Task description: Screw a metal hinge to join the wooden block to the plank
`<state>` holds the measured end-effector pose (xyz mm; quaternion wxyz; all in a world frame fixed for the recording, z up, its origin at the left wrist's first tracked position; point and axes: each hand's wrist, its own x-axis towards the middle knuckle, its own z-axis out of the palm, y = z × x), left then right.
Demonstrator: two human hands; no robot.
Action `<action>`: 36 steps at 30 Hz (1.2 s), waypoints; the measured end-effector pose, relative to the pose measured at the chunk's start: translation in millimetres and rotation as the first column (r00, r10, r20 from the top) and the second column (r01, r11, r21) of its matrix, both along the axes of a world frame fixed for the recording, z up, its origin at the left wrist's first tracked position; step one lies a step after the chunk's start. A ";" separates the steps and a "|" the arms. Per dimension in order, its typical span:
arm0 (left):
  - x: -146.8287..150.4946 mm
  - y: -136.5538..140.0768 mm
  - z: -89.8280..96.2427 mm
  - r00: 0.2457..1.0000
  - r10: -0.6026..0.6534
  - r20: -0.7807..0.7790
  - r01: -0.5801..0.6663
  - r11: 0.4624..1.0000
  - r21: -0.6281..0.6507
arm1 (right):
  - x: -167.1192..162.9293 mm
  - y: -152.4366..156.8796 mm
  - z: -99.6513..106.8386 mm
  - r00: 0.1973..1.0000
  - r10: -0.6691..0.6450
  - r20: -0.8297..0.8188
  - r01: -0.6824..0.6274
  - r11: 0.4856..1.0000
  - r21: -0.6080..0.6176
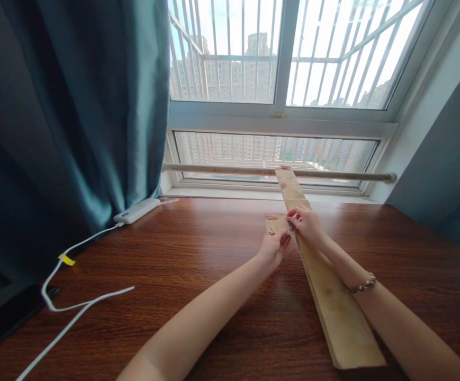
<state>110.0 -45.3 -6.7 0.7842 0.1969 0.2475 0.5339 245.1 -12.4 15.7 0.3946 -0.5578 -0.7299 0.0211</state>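
A long, pale wooden board (346,317) runs away from me over the brown table, its far end reaching up to the metal rail by the window. Against its left side, near the middle, is a small flat tan piece (276,224) with brown marks; I cannot tell whether it is wood or cardboard. My left hand (274,248) pinches the near edge of this piece. My right hand (304,222) is closed at the piece's right end, its wrist over the board. A tiny dark, shiny spot shows by the right fingertips, too small to name.
The brown wood-grain table (198,254) ends at the window sill. A round metal rail (222,170) crosses before the barred window. On the left, a white power strip (137,210) lies by the blue curtain (134,106), and a white cable (65,333) trails over the table.
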 end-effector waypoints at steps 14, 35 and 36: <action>3.1 7.1 -7.2 1.000 0.016 -0.005 -0.017 1.000 -0.011 | -14.3 -13.3 1.0 0.931 -0.147 0.335 0.111 0.986 0.124; 6.2 5.6 -5.0 0.999 0.023 -0.030 -0.026 0.996 -0.083 | -11.2 -14.0 -2.4 0.983 -0.071 0.170 0.044 0.987 0.158; 6.2 5.3 -5.1 0.999 0.024 -0.029 -0.027 0.996 -0.080 | -11.1 -14.1 -1.9 0.981 -0.061 0.186 0.031 0.986 0.164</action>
